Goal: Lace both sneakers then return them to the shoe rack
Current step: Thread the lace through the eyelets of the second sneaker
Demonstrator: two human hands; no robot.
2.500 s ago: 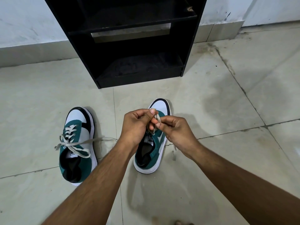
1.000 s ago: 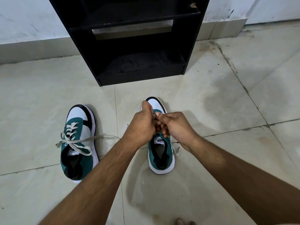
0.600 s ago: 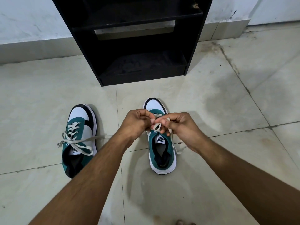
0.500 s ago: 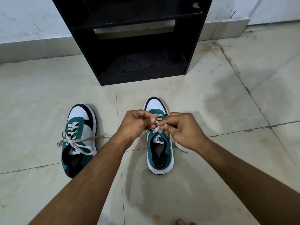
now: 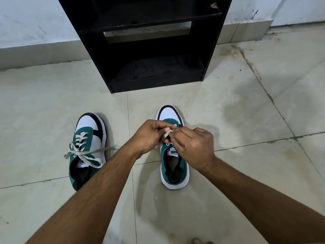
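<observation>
The right sneaker [image 5: 174, 164] sits flat on the tile floor [image 5: 246, 173], with its white toe pointing at the black shoe rack [image 5: 149, 50]. It is green, white and black. Its pale lace [image 5: 166, 135] is pulled up over the front of the shoe. The left hand [image 5: 149, 136] and the right hand [image 5: 193, 147] are close together above it, almost touching, and both pinch the lace with their fingertips. The hands hide most of the lace holes, so how far the lacing goes cannot be told. The left sneaker [image 5: 86, 148] stands well apart, on the floor to the left. Its lace [image 5: 82, 152] is threaded, and the loose ends spill out to both sides. The shoe rack stands against the white wall [image 5: 35, 18], and its bottom shelf holds no shoes
</observation>
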